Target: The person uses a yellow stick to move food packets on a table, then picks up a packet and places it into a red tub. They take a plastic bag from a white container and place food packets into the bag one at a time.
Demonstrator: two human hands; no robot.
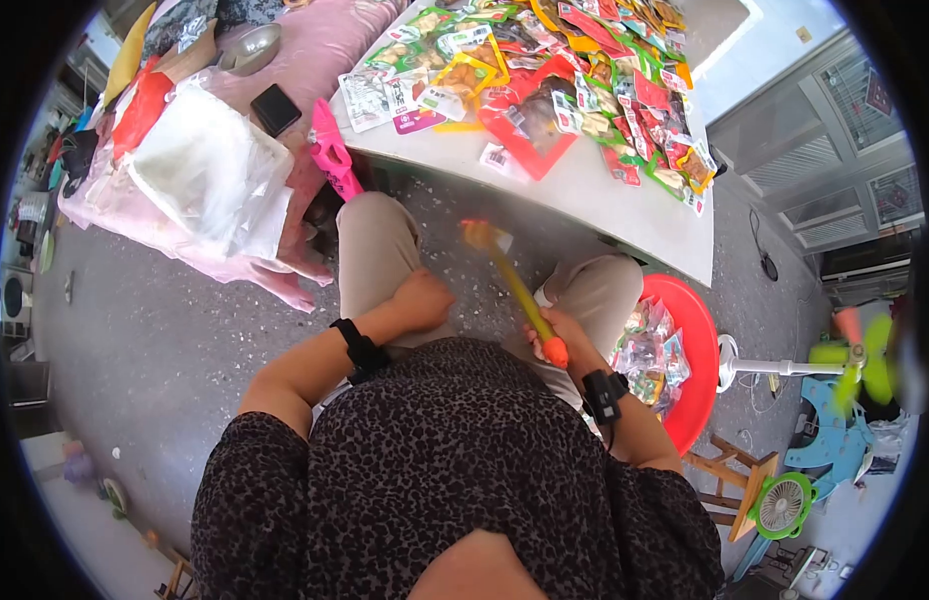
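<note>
My right hand [560, 335] is wrapped around a yellow-handled stick [521, 290] with an orange end cap. The stick slants up and away between my knees, and its far end carries a blurred orange-brown head. My left hand [425, 300] is curled into a fist against my left thigh; nothing shows in it, though its fingertips are turned away. Beyond my knees stands a white table [425, 152], heaped with snack packets [595, 90] in green, red, yellow and clear wrappers. A large red-edged packet [533, 115] lies near its front edge.
By my right knee a red tub [697, 330] holds more packets. To the left, a pink-covered surface [320, 40] carries white plastic sheeting [210, 165], a black phone-like object [276, 109] and a metal bowl [252, 48]. A pink plastic piece [332, 150] hangs between the tables. Fans stand at right.
</note>
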